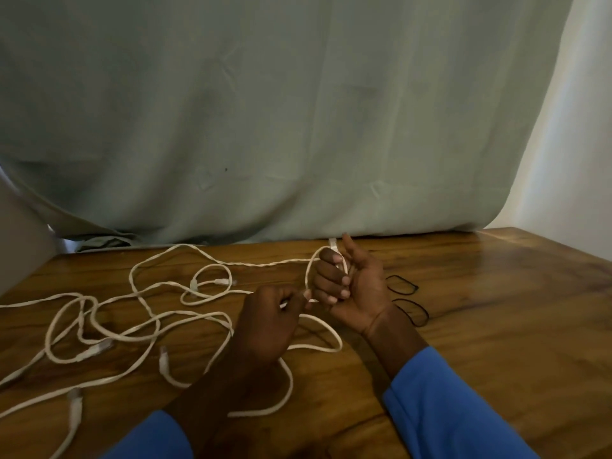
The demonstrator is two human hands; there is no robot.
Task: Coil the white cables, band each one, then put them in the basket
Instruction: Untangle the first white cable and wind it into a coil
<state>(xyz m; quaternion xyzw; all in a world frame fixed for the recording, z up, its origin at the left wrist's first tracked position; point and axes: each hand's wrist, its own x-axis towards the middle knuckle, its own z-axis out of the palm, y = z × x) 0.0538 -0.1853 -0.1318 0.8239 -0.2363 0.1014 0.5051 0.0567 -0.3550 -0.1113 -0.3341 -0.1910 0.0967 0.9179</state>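
Hands (270, 323) (359, 293) hold cable (308, 276); tangled cables (132, 337) left, bands (402, 285) right.

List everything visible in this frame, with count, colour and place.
white cables: several, exact count unclear, white, tangled across table's left and centre
bands: two, black, on table right of the hands
table: one, brown wood, under everything
cloth: one, grey-green, hanging behind the table
wall: one, white, far right
sleeves: two, blue, bottom edge
left grip: one hand, pinching a cable strand, centre
right grip: one hand, holding a cable loop, centre
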